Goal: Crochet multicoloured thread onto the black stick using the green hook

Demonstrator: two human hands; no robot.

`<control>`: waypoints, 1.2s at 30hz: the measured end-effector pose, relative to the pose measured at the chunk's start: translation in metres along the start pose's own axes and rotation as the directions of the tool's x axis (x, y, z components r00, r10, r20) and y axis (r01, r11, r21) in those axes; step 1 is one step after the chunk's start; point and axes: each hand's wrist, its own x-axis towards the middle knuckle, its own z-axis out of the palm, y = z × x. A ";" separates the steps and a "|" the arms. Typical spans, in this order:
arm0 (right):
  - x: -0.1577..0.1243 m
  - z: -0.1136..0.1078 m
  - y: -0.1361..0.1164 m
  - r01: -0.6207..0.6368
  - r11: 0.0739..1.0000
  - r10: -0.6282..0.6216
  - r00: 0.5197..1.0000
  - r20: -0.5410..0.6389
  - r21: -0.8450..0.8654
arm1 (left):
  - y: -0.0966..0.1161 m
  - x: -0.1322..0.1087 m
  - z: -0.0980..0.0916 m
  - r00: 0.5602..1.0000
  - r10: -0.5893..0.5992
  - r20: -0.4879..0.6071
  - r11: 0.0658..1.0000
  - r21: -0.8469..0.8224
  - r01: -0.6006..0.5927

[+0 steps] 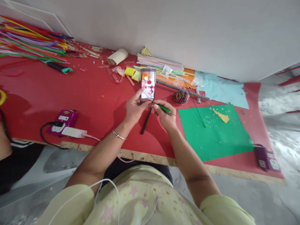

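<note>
My right hand [166, 115] is closed around a green-handled crochet hook [164, 108], its tip pointing left toward my other hand. Thumb and fingers of my left hand [134, 107] pinch a thin dark yarn [161, 98] at the hook's tip; the index finger is raised. The small piece between the fingers is too fine to make out. Just beyond my hands a lit phone [148, 89] stands propped up, showing a picture. A black strip [146, 121] slants below my hands. To the right sits a multicoloured yarn ball [181, 97] with thin dark needles.
A green sheet [215, 134] with a yellow scrap lies right, beside a purple power box [267, 158]. Another power box [63, 122] with cables is left. Coloured pipe cleaners [35, 40], a cardboard tube [117, 57] and straws [161, 62] line the wall. Someone's arm [4, 142] shows far left.
</note>
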 end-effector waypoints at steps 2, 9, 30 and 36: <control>-0.002 0.004 0.001 -0.016 0.999 0.017 1.000 -0.015 0.044 | -0.004 0.000 0.001 1.000 0.004 -0.010 1.000 -0.005 -0.004; -0.008 0.021 0.005 -0.041 0.987 0.068 0.982 -0.177 0.152 | -0.006 -0.006 0.008 0.999 0.002 -0.049 0.999 -0.035 -0.004; -0.003 0.011 0.009 -0.128 0.967 0.148 0.986 -0.077 0.218 | -0.005 -0.006 0.007 1.000 -0.012 -0.024 0.999 -0.051 0.011; -0.003 0.009 0.008 -0.033 0.985 0.047 0.995 -0.083 0.168 | -0.009 -0.005 0.006 0.999 0.042 -0.023 0.998 0.042 -0.041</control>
